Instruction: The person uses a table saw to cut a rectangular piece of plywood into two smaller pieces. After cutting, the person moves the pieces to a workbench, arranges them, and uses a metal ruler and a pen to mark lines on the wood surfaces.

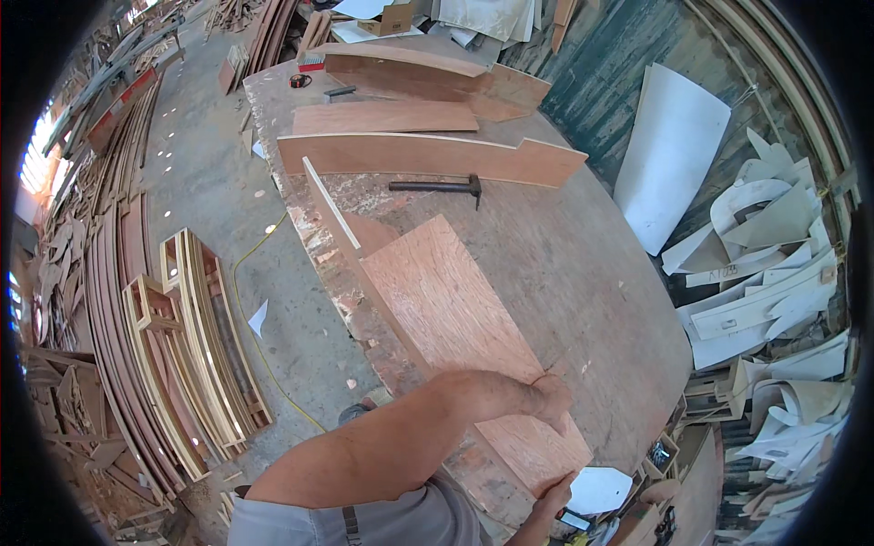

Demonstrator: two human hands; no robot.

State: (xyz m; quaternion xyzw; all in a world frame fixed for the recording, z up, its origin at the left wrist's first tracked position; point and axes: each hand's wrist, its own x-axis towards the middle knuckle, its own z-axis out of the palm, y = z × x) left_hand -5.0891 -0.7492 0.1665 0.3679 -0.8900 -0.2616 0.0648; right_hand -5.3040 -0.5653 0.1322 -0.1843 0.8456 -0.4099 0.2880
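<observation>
A reddish-brown plywood panel (pixel 446 305) lies slantwise along the left side of the table (pixel 601 300), its near end toward the person. The left hand (pixel 551 400) reaches across its face and rests at its right edge, fingers bent downward; whether that grip is closed on the wood I cannot tell. The right hand (pixel 553 499) is at the panel's near edge, close to the corner, its grip partly hidden and equally unclear. A narrow board with a pale edge (pixel 330 205) runs along the panel's left side. Beyond the panel's far end, a black hammer (pixel 428 187) lies crosswise, just before a long notched plywood piece (pixel 428 156). Farther back are a flat rectangular board (pixel 387 116) and a curved plywood piece (pixel 401 76). Slender wooden frames (pixel 196 355) lie on the floor to the left, near a yellow cord (pixel 237 273).
</observation>
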